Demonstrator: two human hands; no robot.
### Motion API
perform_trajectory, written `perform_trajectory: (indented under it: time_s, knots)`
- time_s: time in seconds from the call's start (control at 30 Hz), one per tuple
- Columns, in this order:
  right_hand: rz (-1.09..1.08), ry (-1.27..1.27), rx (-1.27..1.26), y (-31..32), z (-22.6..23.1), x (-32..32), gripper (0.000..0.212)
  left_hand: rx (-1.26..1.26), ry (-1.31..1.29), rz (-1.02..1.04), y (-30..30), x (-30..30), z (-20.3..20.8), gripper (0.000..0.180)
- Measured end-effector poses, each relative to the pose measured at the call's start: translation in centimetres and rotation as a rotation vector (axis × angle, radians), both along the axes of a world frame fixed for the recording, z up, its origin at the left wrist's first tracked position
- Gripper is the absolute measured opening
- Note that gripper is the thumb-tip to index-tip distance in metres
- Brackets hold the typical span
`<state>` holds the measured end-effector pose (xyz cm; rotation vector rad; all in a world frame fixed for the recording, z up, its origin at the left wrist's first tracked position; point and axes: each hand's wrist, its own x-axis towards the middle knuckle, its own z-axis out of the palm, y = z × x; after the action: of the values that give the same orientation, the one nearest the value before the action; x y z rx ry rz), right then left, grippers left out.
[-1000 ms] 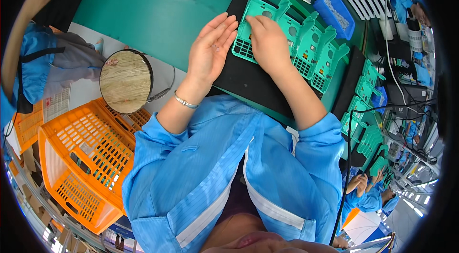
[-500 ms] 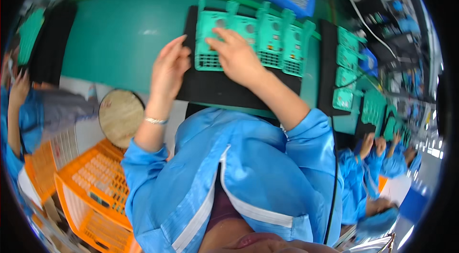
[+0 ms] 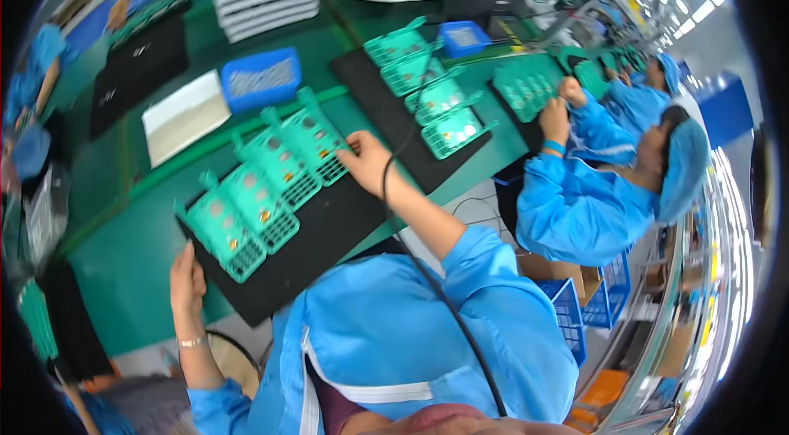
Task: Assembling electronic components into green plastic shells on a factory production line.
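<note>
A row of several joined green plastic panels (image 3: 283, 168), with round pads, small gold-coloured parts and grid-like ends, lies on a black mat (image 3: 283, 275). At the row's right end, my right hand (image 3: 367, 164) has its thumb and curled fingers on the edge of the last panel. Beside the mat's left end is my left hand (image 3: 187, 280), its index finger stretched out and the others loosely bent; nothing shows in it.
Behind the panels sit a blue bin (image 3: 261, 80) of small parts and a white tray (image 3: 187, 118). More green panels (image 3: 427, 90) lie on another mat to the right. A co-worker (image 3: 608, 180) sits there. A black cable (image 3: 440, 295) crosses in front of me.
The view has swung to the right. My right hand has gone from above the panels to their right end, and my left hand has moved to the mat's left end.
</note>
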<state>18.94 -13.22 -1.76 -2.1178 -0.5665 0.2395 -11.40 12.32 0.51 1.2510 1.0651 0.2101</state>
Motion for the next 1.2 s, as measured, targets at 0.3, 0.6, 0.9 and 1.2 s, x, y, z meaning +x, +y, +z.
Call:
perform_trajectory:
  time_s: [0.3,0.6,0.9,1.2]
  knots:
    - [0.097,0.237,0.127,-1.1,0.8,1.5,0.064,-0.126,-0.349,-0.006,-2.1,-0.3,1.4,0.015]
    - [0.24,-0.206,-0.177,0.1,13.7,5.7,0.055,-0.314,-0.547,-0.245,-5.3,-0.3,5.8,0.031]
    - [0.171,-0.698,-0.405,6.2,16.6,7.1,0.037,-0.483,-0.361,-0.693,-10.1,2.5,3.0,0.026]
    - [0.224,-1.067,-0.331,7.0,10.1,9.8,0.031,-0.433,-0.252,-1.188,-19.0,8.6,-3.3,0.037]
